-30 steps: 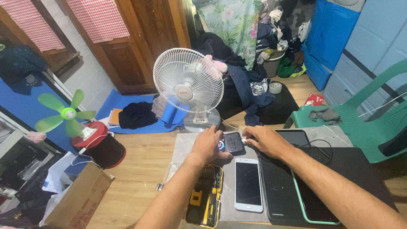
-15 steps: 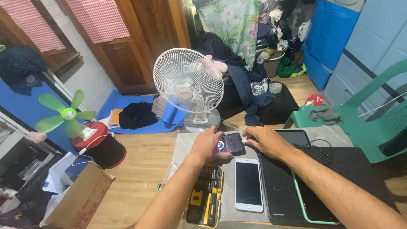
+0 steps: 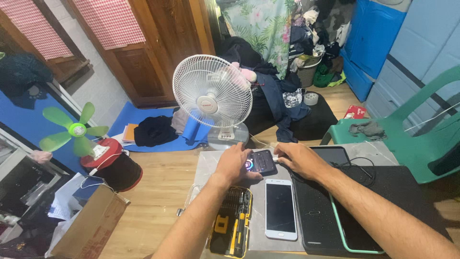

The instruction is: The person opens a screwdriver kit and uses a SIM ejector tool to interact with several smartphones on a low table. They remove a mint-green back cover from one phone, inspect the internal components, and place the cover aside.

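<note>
A small dark phone point(image 3: 262, 161) with a lit screen lies on the grey mat point(image 3: 207, 165) at the table's far edge. My left hand point(image 3: 235, 163) rests on its left side, thumb on the screen. My right hand point(image 3: 298, 158) touches its right end, where a white cable meets it. A white phone point(image 3: 280, 209) with a dark screen lies face up just in front. To its left is an open yellow and black screwdriver bit case point(image 3: 232, 228).
A black mat point(image 3: 378, 192) with a green-edged tablet point(image 3: 359, 237) covers the right of the table. Beyond it stand a white fan point(image 3: 212, 92), a green plastic chair point(image 3: 407, 129), a small green fan point(image 3: 74, 129) and a cardboard box point(image 3: 88, 228).
</note>
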